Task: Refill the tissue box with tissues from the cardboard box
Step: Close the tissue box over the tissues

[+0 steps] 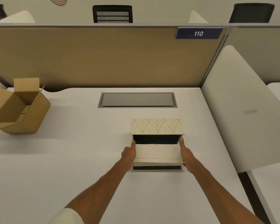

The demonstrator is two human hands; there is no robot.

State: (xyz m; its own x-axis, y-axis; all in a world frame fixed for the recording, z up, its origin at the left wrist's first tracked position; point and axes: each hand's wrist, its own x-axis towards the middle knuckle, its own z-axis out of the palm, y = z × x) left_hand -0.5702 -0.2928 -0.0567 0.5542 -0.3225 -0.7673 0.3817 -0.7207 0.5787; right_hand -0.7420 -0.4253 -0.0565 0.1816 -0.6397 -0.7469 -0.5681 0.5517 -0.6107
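Both hands, left and right, clamp I see, a pale tissue stack on the smooth white desk, entering the leaf-patterned tissue box; corrugated cardboard box gapes far left.

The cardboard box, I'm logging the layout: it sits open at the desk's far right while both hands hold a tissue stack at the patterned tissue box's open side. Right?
Not quite. In the head view the cardboard box sits open at the desk's far left, not right. The rest holds: the left hand and right hand hold the tissue stack at the patterned tissue box's open side.
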